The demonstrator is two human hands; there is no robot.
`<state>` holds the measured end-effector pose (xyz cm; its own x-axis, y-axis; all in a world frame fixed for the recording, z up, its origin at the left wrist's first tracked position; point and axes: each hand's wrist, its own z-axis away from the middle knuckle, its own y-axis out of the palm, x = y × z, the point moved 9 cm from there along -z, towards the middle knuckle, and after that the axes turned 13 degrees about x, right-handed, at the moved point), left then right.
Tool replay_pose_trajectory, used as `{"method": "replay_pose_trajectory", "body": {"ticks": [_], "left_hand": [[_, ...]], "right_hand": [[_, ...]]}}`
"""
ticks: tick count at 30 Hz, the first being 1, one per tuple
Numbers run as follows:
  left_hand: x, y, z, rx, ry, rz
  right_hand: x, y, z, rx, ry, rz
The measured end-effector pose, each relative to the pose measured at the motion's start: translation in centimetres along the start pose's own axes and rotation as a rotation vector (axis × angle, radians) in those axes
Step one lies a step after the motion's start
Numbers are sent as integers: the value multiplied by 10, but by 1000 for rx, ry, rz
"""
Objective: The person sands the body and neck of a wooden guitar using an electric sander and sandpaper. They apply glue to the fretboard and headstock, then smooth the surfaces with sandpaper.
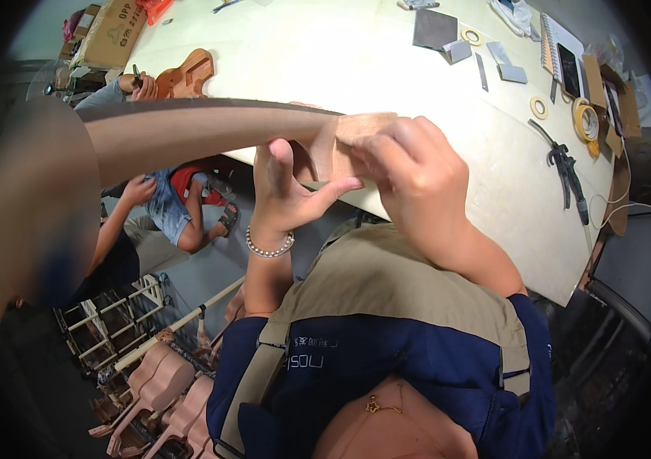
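A long pale-brown wooden guitar neck (211, 136) crosses in front of me, its left end large and blurred close to the camera. Its block-like heel (333, 153) lies between my hands, over the table's near edge. My left hand (288, 187), with a beaded bracelet on the wrist, holds the neck from below near the heel; its thumb points right, and other fingers pass behind the wood. My right hand (417, 172) is closed, with bent fingers pressed on the heel's face. Whatever it pinches, if anything, is hidden by the fingers.
The white table (279, 46) carries sandpaper pieces (459, 51), tape rolls (587, 122), a black air blow gun (564, 172) and a phone (568, 69). At far left, a co-worker's hand (144, 88) is beside a wooden guitar body (188, 75). Guitar bodies (159, 375) hang on a rack lower left.
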<state>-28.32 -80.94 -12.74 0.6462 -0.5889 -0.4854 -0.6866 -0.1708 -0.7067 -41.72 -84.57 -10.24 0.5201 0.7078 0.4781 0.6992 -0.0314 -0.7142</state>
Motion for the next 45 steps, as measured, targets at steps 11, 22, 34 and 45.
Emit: {"method": "replay_pose_trajectory", "body": {"ticks": [11,22,34,45], "left_hand": [[4,8,5,153,-67,92],[8,2,3,24,-13,8],[66,-23,-45,87,-367,654],[110,-6,-25,-428,-634,965]], "right_hand": [[-5,-2,4,176,-28,-179],[-16,-5,12,277,-29,-318],[-302,33,205,211,760,197],[-231,113,188,-107,871,-1445]]}}
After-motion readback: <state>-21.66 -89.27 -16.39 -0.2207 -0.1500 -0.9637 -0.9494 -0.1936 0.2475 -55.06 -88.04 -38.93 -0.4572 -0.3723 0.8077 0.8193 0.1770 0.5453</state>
